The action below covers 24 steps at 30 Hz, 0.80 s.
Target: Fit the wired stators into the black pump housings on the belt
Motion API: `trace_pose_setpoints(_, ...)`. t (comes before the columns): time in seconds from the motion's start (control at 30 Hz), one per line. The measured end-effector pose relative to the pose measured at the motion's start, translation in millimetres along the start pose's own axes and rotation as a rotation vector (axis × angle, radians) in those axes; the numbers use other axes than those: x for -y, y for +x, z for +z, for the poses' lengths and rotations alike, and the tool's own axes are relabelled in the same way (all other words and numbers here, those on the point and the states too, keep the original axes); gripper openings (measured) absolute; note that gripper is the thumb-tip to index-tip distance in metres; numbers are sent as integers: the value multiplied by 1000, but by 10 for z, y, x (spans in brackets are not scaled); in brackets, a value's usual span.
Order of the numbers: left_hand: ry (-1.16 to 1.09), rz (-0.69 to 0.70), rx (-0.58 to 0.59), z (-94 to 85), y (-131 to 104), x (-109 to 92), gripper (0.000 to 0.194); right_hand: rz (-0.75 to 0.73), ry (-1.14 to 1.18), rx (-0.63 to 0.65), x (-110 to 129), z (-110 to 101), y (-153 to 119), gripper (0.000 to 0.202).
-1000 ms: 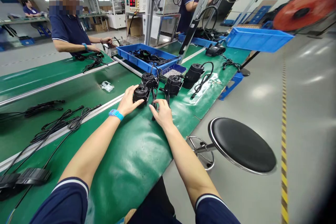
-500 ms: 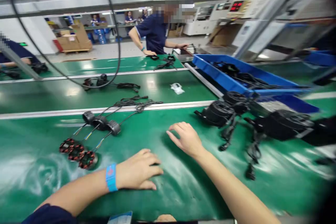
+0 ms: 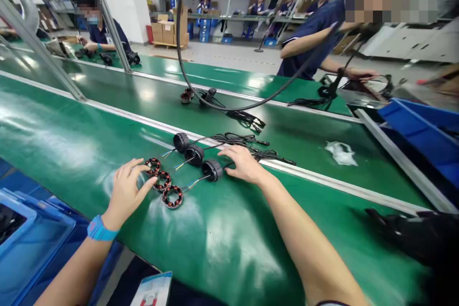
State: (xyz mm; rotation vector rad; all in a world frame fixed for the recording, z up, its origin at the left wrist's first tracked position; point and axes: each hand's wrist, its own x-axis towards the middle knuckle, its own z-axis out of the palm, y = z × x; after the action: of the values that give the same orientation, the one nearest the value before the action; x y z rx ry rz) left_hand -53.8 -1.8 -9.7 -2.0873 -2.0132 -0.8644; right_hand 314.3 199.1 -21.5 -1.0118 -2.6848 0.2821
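Observation:
Three copper-wound motor stators, the far one point(image 3: 153, 166), the middle one point(image 3: 163, 180) and the near one point(image 3: 172, 197), lie in a slanting row on the green bench. Thin coloured wires run from them to three black round housings point(image 3: 212, 170), whose black cables point(image 3: 247, 140) trail back over the metal rail. My left hand point(image 3: 129, 189) is open, thumb and fingers apart beside the far and middle stators; whether it touches them I cannot tell. My right hand point(image 3: 242, 165) is open too, fingers curved over the cables just right of the nearest housing.
A metal rail point(image 3: 304, 174) divides the bench from a second strip holding another stator point(image 3: 186, 95) and a crumpled white plastic bag point(image 3: 340, 153). Blue bins point(image 3: 32, 229) stand at lower left, a blue tray point(image 3: 423, 129) at right. Co-workers sit or stand across. A black cable point(image 3: 244, 105) hangs down.
The view has turned left. Both hands have moved from bare bench to the row of motor parts, the left beside the stators and the right beside the housings and cables.

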Motion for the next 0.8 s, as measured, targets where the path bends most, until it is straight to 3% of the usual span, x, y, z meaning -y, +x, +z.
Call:
trace_pose_setpoints(0.07,-62,58,-5,-11,39,-55,26,-4,26,41,134,76,-84,31)
trace_pose_setpoints(0.13,-130,193,65,7,45,-205,28,23,38,64,213,106,-250,18)
trace_pose_setpoints(0.27,-162,481,275,91,-45,-453,25,95,164,61,281,2,-735,26)
trace_pose_setpoints(0.37,-188,548,383,115,-62,-417,17,163,378,125,400,-136,-1134,32)
trace_pose_setpoints(0.47,-203,638,527,75,11,-313,21,230,478,258,634,-226,-1486,38)
trace_pose_setpoints(0.63,-246,698,691,19,98,-306,28,329,531,319,1005,-215,-1888,42)
trace_pose_setpoints(0.8,-358,595,686,-37,8,-289,34,320,533,174,985,-253,-1972,33)
